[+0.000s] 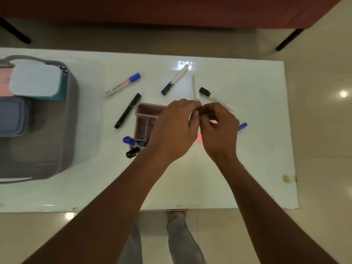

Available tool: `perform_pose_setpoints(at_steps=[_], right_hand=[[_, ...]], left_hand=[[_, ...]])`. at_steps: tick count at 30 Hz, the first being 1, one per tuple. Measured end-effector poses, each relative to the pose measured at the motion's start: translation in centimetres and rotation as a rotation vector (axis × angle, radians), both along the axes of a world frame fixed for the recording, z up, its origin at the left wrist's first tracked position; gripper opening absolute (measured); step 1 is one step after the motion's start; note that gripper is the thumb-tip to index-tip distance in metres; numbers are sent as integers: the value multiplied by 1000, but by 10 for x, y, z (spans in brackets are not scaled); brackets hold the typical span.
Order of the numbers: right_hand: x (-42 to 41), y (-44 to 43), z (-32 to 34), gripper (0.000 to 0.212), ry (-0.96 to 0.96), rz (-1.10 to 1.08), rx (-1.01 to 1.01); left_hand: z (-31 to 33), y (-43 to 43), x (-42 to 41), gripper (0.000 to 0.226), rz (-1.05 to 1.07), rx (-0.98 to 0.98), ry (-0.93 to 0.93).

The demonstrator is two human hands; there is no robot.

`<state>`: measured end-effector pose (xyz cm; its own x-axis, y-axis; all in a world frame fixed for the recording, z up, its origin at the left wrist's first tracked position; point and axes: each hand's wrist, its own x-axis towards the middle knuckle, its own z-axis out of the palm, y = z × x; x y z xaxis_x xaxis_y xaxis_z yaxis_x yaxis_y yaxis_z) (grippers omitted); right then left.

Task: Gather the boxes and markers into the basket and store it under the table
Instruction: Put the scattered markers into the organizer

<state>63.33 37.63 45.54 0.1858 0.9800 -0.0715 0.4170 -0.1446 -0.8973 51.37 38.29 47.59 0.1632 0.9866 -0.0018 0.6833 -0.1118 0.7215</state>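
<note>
The left hand (175, 126) and right hand (219, 128) meet fingertip to fingertip above the table, both forearms reaching in from the near edge and angling toward each other. The fingers of both are curled, and together they pinch the red-banded end of a slim white marker (194, 86), whose barrel points away from the person past the knuckles. A pink-red glimmer shows inside the right hand's curl; what it is cannot be told.

Below the hands is a glossy white table (190, 178), standing on pale tiled floor (323, 140). A red-brown sofa (171, 10) on black legs stands beyond its far edge, and the person's light trousers (179, 235) show under the near edge.

Just beyond the grip lies a black cap (204, 91), and farther off a dark-capped white marker (174, 79). A blue cap (242, 126) peeks out to the right of the right hand. Partly under the left hand sits a pink divided tray (146, 119), with a black marker (127, 111) beside it and a blue-capped white marker (122, 83) farther left. Loose caps (131, 147) cluster at the tray's near end. Well to the left, the grey basket (47, 149) holds a white-lidded box (36, 80) and a blue-grey box (11, 115).
</note>
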Motion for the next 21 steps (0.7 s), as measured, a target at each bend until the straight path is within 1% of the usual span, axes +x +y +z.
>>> perform_pose_setpoints(at_steps=[1,3,5,8,10,12,14,15,17,19,21], right_hand=[[16,-3,-10,13,-33,-113,-39],[46,-10,-39,7,-93,-349,-218],[71,-14,-67,16,-117,-505,-434],[84,-10,-96,37,-201,-511,-673],[84,-2,-105,45,-231,-523,-746],[81,5,-110,46,-281,-522,-716],[80,9,-113,37,-319,-490,-663],[80,10,-113,31,-318,-485,-635],[83,10,-110,25,-275,-488,-558],[90,11,-107,23,-208,-462,-451],[101,17,-101,24,-144,-421,-360]], left_hand=[[-5,3,17,25,-44,-13,25],[-17,10,46,24,-87,-74,67],[-34,19,70,23,-73,-190,113],[-65,28,88,16,-70,-320,259],[-80,34,91,12,-98,-344,347],[-89,43,91,13,-93,-298,382],[-93,55,92,16,-36,-234,358],[-96,62,94,19,27,-235,316],[-103,77,100,23,204,-322,185],[-107,93,109,24,391,-454,-17],[-105,103,119,23,507,-571,-180]])
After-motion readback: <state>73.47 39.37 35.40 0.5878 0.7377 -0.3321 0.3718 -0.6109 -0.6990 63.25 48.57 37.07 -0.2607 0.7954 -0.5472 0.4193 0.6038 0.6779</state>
